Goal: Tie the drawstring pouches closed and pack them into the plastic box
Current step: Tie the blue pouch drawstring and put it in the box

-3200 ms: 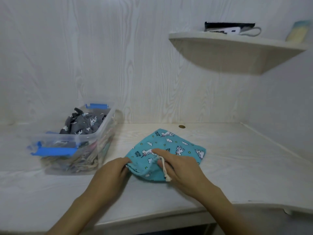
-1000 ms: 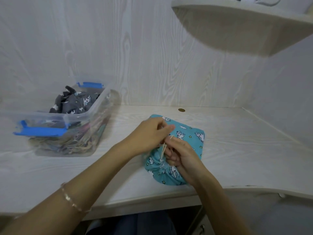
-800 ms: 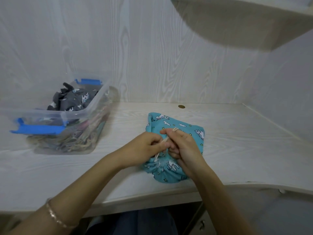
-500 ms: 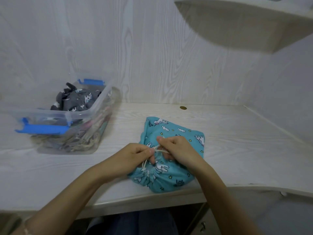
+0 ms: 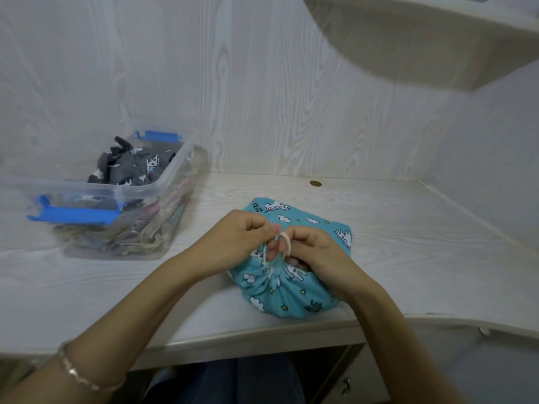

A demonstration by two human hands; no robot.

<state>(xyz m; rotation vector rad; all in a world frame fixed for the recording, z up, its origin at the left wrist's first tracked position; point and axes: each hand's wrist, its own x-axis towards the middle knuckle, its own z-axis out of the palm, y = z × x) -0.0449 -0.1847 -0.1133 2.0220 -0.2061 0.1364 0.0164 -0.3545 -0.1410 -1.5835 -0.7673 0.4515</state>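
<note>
On woodgrain desk: left grip, right grip pinch cream cord; teal pouch gathered.

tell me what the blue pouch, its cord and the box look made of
Pouch: matte printed cloth, likely cotton; it gathers into soft pleats. Cord: off-white twisted string, perhaps cotton. Box: clear, glossy hard plastic, contents showing through its wall; blue clips look like opaque plastic.

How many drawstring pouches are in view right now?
2: the teal pouch on the desk, the grey pouch in the plastic box. More may be hidden beneath it.
</note>
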